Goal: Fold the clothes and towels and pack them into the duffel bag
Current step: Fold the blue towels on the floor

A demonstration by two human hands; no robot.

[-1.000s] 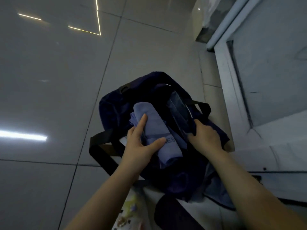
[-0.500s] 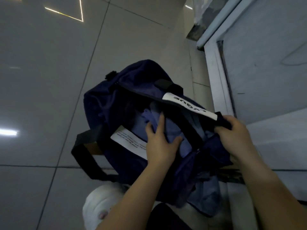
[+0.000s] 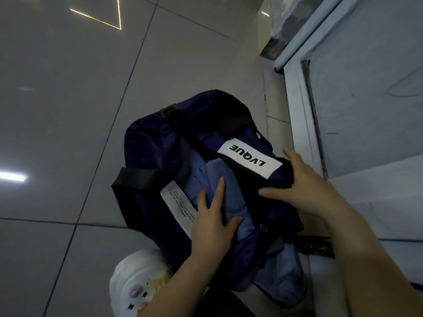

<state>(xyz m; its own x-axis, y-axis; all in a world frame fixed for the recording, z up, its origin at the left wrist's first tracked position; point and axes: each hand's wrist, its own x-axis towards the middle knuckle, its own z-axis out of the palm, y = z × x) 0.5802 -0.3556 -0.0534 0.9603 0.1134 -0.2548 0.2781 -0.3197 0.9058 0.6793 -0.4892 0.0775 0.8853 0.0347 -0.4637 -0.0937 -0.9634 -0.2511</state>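
On tiled floor point(image 3: 68, 110), left hand point(image 3: 211, 227) presses folded cloth point(image 3: 231, 193); right hand point(image 3: 304, 188) grips duffel bag point(image 3: 155, 143)

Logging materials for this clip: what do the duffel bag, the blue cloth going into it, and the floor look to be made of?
Duffel bag: navy woven synthetic, probably nylon, matte and creasing softly, with black webbing straps.
Blue cloth: soft pale-blue fabric, perhaps cotton or microfibre; it bunches under the left hand.
Floor: large glossy tiles, likely polished ceramic, mirroring the ceiling lights.
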